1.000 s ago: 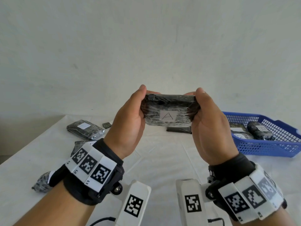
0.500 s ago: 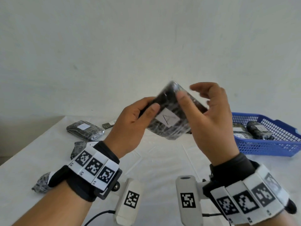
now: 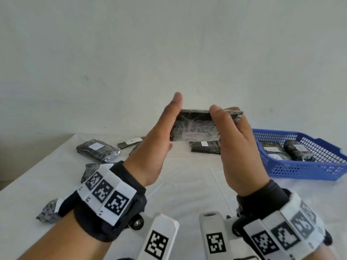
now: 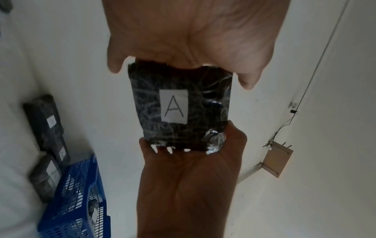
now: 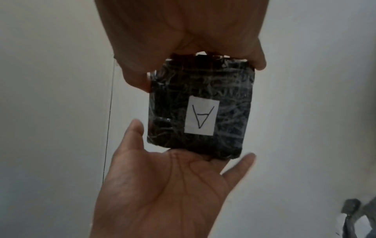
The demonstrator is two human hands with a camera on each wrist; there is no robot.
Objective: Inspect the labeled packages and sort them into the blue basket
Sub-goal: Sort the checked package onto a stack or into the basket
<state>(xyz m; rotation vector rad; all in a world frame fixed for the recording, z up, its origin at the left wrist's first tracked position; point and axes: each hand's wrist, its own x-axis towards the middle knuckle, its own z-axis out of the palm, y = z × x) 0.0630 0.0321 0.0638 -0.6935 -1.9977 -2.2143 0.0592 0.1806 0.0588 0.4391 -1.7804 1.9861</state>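
A black film-wrapped package (image 3: 195,126) with a white label marked A (image 4: 174,107) is held up in the air between my two hands. My left hand (image 3: 155,145) presses its palm against the package's left end, fingers straight and reaching above it. My right hand (image 3: 236,152) holds the right end, thumb across the front and fingers behind. The right wrist view shows the label (image 5: 201,116) upside down and my right palm (image 5: 162,193) under the package. The blue basket (image 3: 300,171) stands on the table to the right, with wrapped packages (image 3: 296,150) inside.
On the white table (image 3: 187,184) lie more wrapped packages: one at the far left (image 3: 97,150), a thin one labelled B (image 3: 131,142), one labelled A (image 3: 204,148) under my hands, and two by my left wrist (image 3: 48,211). A plain wall stands behind.
The package was tilted half a second ago with my right fingers lifted off it. It now lies level again, held at both ends, with my left fingers straightened.
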